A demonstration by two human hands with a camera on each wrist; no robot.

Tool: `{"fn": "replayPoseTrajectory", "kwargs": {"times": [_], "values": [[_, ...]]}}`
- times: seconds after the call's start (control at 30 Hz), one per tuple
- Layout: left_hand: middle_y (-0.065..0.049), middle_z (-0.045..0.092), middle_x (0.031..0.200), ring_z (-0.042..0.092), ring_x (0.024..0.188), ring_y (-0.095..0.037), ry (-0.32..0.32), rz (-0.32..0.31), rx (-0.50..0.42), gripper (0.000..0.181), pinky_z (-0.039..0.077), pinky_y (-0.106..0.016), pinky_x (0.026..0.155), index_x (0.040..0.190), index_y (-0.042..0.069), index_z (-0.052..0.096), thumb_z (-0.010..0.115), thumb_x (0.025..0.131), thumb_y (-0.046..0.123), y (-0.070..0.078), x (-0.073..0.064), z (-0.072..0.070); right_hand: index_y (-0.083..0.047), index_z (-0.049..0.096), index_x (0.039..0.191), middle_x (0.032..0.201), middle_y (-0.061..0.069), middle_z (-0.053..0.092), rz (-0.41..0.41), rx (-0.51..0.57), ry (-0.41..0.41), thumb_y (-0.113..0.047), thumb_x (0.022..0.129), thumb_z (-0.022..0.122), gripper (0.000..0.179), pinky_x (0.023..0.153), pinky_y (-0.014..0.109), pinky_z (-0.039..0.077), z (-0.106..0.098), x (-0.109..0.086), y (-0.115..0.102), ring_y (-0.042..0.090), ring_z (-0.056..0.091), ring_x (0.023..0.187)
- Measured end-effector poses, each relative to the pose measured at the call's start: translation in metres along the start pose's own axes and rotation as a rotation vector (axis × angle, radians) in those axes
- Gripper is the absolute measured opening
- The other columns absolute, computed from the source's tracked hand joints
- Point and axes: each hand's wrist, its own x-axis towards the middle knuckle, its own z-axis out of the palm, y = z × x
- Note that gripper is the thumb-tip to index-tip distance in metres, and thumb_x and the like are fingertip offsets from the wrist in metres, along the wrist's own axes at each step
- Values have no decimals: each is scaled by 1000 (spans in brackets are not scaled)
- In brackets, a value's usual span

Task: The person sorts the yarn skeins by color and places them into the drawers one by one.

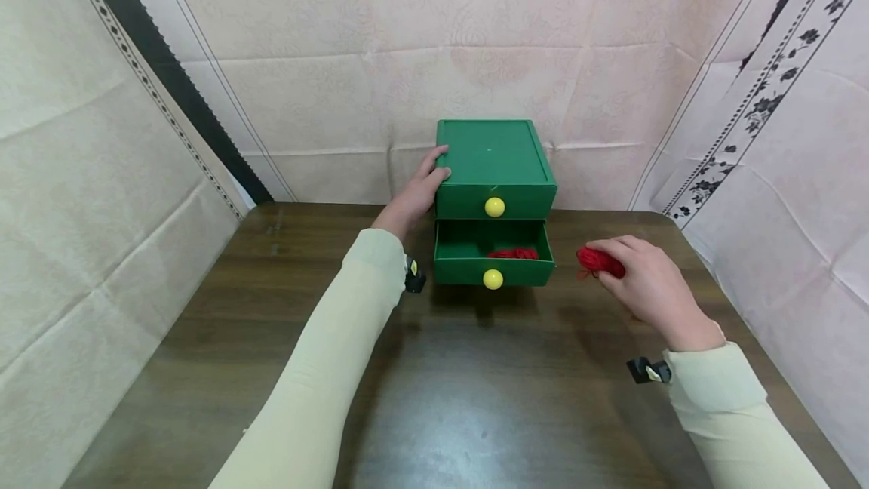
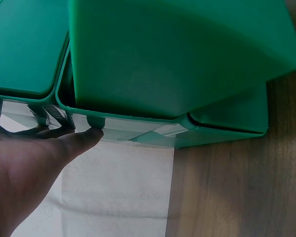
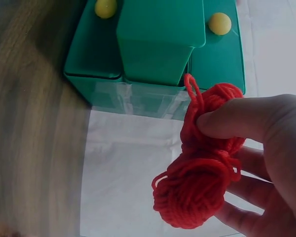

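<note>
From my remote post I had a green boxlike cabinet (image 1: 485, 153) with three stacked drawers on the dark brown wood-grain tabletop (image 1: 305, 413), near its far edge, a pale patterned cloth (image 1: 407, 81) hanging behind. Top drawer (image 1: 462, 202): closed, round yellow knob (image 1: 494, 207) on its front. Middle drawer (image 1: 462, 272): pulled out, with a matching yellow knob (image 1: 492, 279); a bundle of red yarn (image 1: 514, 253) lay inside, toward the right. Bottom drawer (image 3: 91, 52): pushed in, made out in the wrist views. I logged the person's left hand (image 1: 416, 201) at the cabinet's left side, fingers loosely spread and touching it near the upper edge; clear, glossy strips (image 2: 170, 129) ran across that side panel. Right hand (image 1: 645, 278): well apart from the left, raised above the tabletop to the right of the pulled-out drawer. Its thumb and fingers pinched a soft red yarn skein (image 1: 603, 261), which hung clear of the cabinet. Up close, on my right wrist feed, I noted the skein bunched into two rounded lobes, drawn in between, with loose loops sticking out.
</note>
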Motion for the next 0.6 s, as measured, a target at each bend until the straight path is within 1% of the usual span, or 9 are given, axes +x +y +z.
{"fn": "replayPoseTrajectory", "kwargs": {"times": [0.17, 0.3, 0.47, 0.53, 0.6], "values": [[0, 3, 164, 12, 149, -27, 1, 0, 14, 55, 23, -54, 116, 155, 37, 14, 35, 105, 33, 2, -1, 0, -11, 67, 120, 115, 17, 66, 7, -6, 0, -8, 78, 78, 43, 86, 57, 47, -2, 5, -4, 38, 58, 102], [1, 3, 164, 11, 149, -27, 6, 4, 15, 55, 21, -54, 116, 155, 37, 14, 36, 104, 32, 0, 1, 0, -11, 67, 120, 114, 16, 66, 2, -7, 5, -8, 77, 80, 46, 86, 56, 48, -2, 8, -7, 37, 59, 102], [5, 5, 164, 11, 149, -24, 23, 13, -5, 53, 21, -54, 116, 152, 44, 17, 38, 103, 37, -14, 13, -1, -12, 67, 120, 113, 14, 66, -30, -14, 22, -7, 77, 80, 45, 87, 55, 48, -2, 13, -11, 35, 60, 101], [6, 6, 163, 12, 149, -24, 36, 25, -9, 52, 21, -54, 116, 151, 47, 19, 38, 103, 39, -19, 18, -1, -12, 67, 120, 113, 14, 67, -49, -18, 36, -7, 77, 80, 45, 87, 55, 48, -2, 14, -12, 35, 60, 101], [6, 7, 163, 13, 148, -24, 48, 37, -8, 51, 21, -54, 116, 150, 48, 21, 39, 102, 40, -22, 20, -1, -12, 67, 119, 112, 15, 67, -74, -18, 58, -7, 76, 80, 45, 87, 55, 47, -1, 17, -13, 35, 60, 100]]}}
